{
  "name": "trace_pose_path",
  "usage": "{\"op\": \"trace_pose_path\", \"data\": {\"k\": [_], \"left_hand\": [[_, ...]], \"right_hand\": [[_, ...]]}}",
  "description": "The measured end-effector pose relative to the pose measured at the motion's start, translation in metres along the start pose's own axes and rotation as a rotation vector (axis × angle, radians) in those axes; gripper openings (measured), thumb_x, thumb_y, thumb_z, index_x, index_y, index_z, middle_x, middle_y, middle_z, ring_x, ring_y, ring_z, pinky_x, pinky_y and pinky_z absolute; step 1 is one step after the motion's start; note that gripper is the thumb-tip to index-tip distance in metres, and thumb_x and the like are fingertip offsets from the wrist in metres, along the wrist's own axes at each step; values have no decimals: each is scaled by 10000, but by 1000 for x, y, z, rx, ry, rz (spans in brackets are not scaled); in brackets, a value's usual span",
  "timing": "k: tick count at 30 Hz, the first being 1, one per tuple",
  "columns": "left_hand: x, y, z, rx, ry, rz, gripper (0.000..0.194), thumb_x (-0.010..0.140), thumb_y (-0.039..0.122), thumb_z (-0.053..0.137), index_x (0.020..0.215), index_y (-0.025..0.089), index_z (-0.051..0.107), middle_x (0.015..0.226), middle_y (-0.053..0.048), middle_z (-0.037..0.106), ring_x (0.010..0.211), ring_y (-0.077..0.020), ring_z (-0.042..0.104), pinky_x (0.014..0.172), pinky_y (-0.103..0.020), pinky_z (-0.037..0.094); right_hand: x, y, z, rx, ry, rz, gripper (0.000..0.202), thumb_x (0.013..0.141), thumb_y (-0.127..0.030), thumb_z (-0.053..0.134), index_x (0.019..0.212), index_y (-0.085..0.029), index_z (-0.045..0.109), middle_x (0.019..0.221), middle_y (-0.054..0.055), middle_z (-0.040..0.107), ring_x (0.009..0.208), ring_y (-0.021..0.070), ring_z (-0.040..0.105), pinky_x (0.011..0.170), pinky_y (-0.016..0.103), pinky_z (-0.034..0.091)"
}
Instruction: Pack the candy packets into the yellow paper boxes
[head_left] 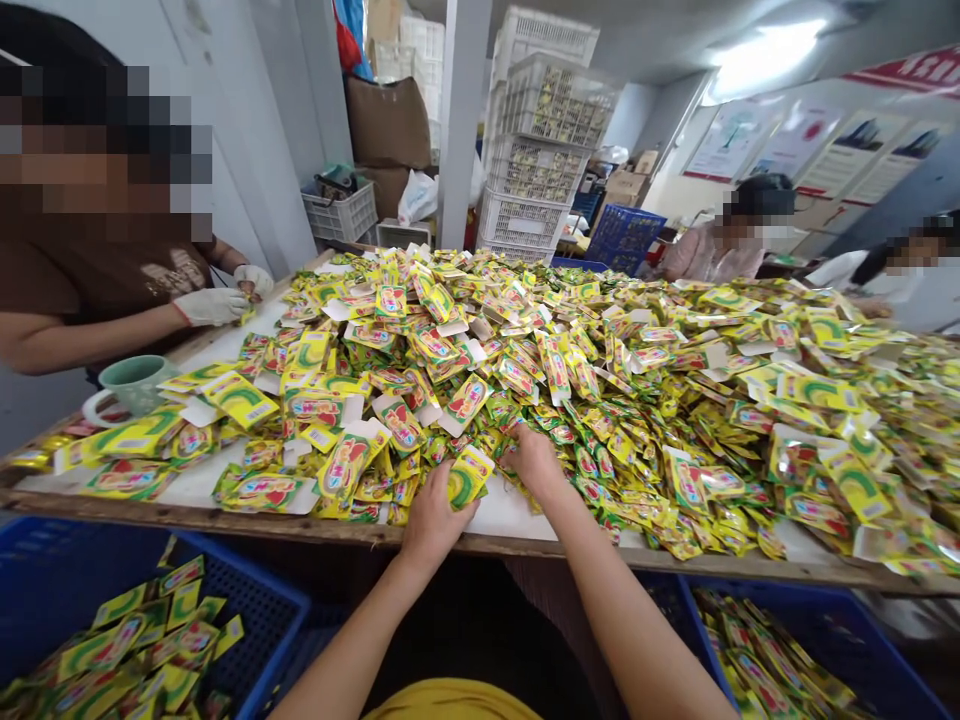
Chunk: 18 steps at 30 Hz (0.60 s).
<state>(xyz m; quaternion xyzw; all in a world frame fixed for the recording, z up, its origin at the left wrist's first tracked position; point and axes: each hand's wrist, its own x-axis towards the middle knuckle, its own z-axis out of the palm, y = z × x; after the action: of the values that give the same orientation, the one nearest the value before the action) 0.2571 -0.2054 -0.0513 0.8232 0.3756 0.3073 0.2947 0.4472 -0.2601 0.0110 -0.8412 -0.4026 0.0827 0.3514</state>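
Near the table's front edge, my left hand (437, 508) is wrapped round a small yellow-and-green carton (469, 476), which lies tilted in the fingers. Just to its right, my right hand (534, 462) reaches into the heap of small packets (607, 450); its fingertips are partly hidden among them, so what they hold, if anything, cannot be made out. Flat yellow cartons and small shiny sachets make up the heap, spreading across the white tabletop (506, 512) behind and on both sides of my hands.
Below the table, a blue crate (281, 600) at left and another blue crate (862, 625) at right hold cartons. A green mug (139, 385) stands on the left. One gloved person works at left, two people sit at the far right. White crates (525, 190) are stacked behind.
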Motion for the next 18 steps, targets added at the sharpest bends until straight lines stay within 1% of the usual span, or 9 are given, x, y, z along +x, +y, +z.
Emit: {"op": "trace_pose_path", "data": {"k": [3, 5, 8, 10, 12, 13, 15, 16, 18], "left_hand": [[-2, 0, 2, 1, 4, 29, 600, 715, 256, 708, 1264, 187, 478, 1195, -130, 611, 1097, -305, 594, 937, -446, 483], [-3, 1, 1, -34, 13, 31, 583, 719, 232, 690, 1264, 169, 493, 1176, -138, 613, 1094, -306, 590, 951, -454, 472], [0, 4, -9, -186, 19, 6, 608, 702, 203, 675, 1284, 153, 508, 1217, -149, 591, 1165, -308, 552, 1012, -450, 427], [2, 8, -18, -415, -66, -39, 657, 716, 217, 663, 1342, 179, 467, 1297, -136, 563, 1228, -292, 519, 1038, -428, 408], [3, 12, -26, -703, -234, -99, 652, 755, 243, 636, 1373, 209, 431, 1326, -112, 567, 1235, -269, 526, 1024, -404, 425], [4, 15, -27, -825, -316, -133, 617, 772, 251, 622, 1362, 216, 444, 1312, -103, 587, 1220, -262, 541, 1012, -394, 434], [5, 21, -24, -978, -420, -217, 508, 789, 273, 609, 1286, 205, 526, 1234, -98, 644, 1154, -265, 585, 985, -387, 449], [5, 24, -20, -1019, -441, -264, 458, 795, 290, 609, 1240, 194, 565, 1188, -98, 666, 1113, -269, 604, 968, -388, 457], [7, 28, -8, -1067, -441, -335, 420, 795, 329, 624, 1183, 170, 598, 1104, -96, 692, 1023, -265, 632, 912, -378, 481]], "right_hand": [[-9, -6, 12, -62, 75, 31, 369, 576, -47, 724, 918, -149, 634, 1021, 151, 615, 1068, 319, 519, 896, 376, 371], [-15, -8, 16, -64, 103, 36, 358, 601, -57, 706, 937, -146, 621, 1008, 159, 609, 1077, 331, 506, 906, 400, 364], [-22, -6, 11, -9, 114, -3, 294, 581, -76, 711, 844, -173, 621, 917, 117, 624, 1012, 316, 531, 877, 395, 386], [-26, -4, 2, 60, 125, -36, 240, 579, -124, 722, 779, -193, 608, 849, 76, 632, 931, 288, 557, 828, 377, 416], [-28, -3, -8, 151, 146, -52, 196, 641, -224, 708, 802, -196, 600, 777, 44, 636, 809, 249, 585, 742, 354, 451], [-28, -4, -12, 202, 155, -60, 201, 690, -283, 683, 847, -191, 598, 765, 36, 643, 761, 231, 594, 702, 340, 464], [-27, -9, -16, 298, 155, -91, 272, 767, -369, 626, 960, -181, 590, 802, 38, 670, 733, 208, 617, 661, 317, 483], [-26, -11, -15, 334, 141, -114, 300, 783, -389, 615, 997, -181, 588, 836, 41, 683, 746, 202, 629, 663, 308, 491], [-25, -15, -10, 371, 94, -157, 299, 787, -388, 626, 1009, -189, 605, 886, 41, 700, 790, 197, 643, 697, 303, 498]]}}
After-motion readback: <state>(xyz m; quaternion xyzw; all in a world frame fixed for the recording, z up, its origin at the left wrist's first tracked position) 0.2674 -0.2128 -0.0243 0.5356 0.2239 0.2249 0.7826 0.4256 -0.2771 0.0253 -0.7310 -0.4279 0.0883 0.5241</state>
